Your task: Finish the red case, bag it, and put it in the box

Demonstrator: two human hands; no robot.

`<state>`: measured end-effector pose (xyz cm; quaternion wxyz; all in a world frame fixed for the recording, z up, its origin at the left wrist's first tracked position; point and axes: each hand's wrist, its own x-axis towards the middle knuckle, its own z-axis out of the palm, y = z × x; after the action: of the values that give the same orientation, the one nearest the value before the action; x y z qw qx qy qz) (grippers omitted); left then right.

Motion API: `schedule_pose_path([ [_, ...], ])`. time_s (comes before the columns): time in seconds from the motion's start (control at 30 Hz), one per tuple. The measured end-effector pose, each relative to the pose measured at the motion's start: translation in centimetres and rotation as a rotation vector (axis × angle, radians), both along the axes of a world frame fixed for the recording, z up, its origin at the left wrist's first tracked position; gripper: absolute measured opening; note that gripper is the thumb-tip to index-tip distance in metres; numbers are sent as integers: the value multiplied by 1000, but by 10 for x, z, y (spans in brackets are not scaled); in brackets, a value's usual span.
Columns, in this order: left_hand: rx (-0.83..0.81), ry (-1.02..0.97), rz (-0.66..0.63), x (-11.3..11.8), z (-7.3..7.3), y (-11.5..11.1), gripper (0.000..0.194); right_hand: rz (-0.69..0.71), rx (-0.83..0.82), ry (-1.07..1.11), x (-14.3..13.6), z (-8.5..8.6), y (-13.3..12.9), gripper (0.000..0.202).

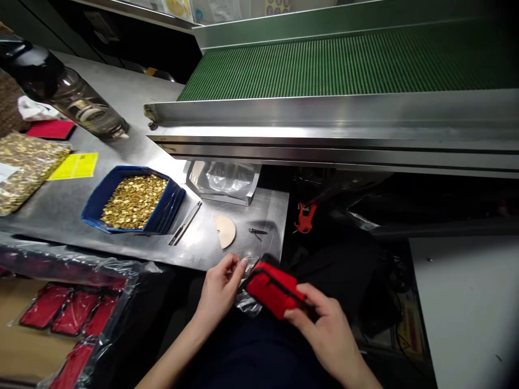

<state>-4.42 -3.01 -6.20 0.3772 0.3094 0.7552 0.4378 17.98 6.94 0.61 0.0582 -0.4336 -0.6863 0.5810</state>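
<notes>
Above my lap, my right hand (318, 319) pinches the near end of a small red zippered pouch (272, 286) with black trim. The pouch's far end meets a clear plastic bag (248, 302), partly hidden behind it. My left hand (222, 283) holds the bag's edge between thumb and fingers. Just beyond, on the metal table, lie a nail clipper (258, 232), a cream half-round piece (225, 231) and a slim silver cutter (185, 223).
A blue bin (172, 202) holds many small gold pieces. Left of it are a yellow card (75, 166) and a bottle (87, 105). A metal tray (247, 199) sits under the green conveyor (324, 65). Wrapped red pouches (77, 312) lie in a lined box at lower left.
</notes>
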Motion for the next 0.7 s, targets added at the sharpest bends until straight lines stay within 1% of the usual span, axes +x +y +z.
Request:
schedule_pose_path([
  [0.03,17,13,-20,1,2,1,33,130,58,-62,-1,3,-2,19],
  [0.07,34,30,-46,2,5,2,32,228,127,-117,-2,4,-5,15],
  [0.1,54,49,-77,3,8,1,31,290,201,-156,-2,3,-8,13],
  [0.13,76,72,-115,6,12,1,29,321,278,-181,-2,1,-12,11],
  [0.17,100,96,-158,9,16,-1,27,324,354,-193,-1,-1,-15,11],
  [0.23,148,147,-236,16,23,-3,23,279,480,-202,0,-5,-20,13],
  [0.33,196,222,-281,27,32,-4,14,108,586,-176,0,-7,-21,23],
  [0.43,182,307,-289,33,35,0,11,-91,563,-138,-2,-9,-19,31],
  [0.53,136,330,-281,34,33,6,13,-227,442,-152,-5,-16,-20,36],
  [0.63,132,320,-244,33,30,10,14,-269,311,-128,-8,-26,-24,38],
  [0.7,170,280,-232,34,30,10,13,-240,274,-90,-10,-29,-27,39],
])
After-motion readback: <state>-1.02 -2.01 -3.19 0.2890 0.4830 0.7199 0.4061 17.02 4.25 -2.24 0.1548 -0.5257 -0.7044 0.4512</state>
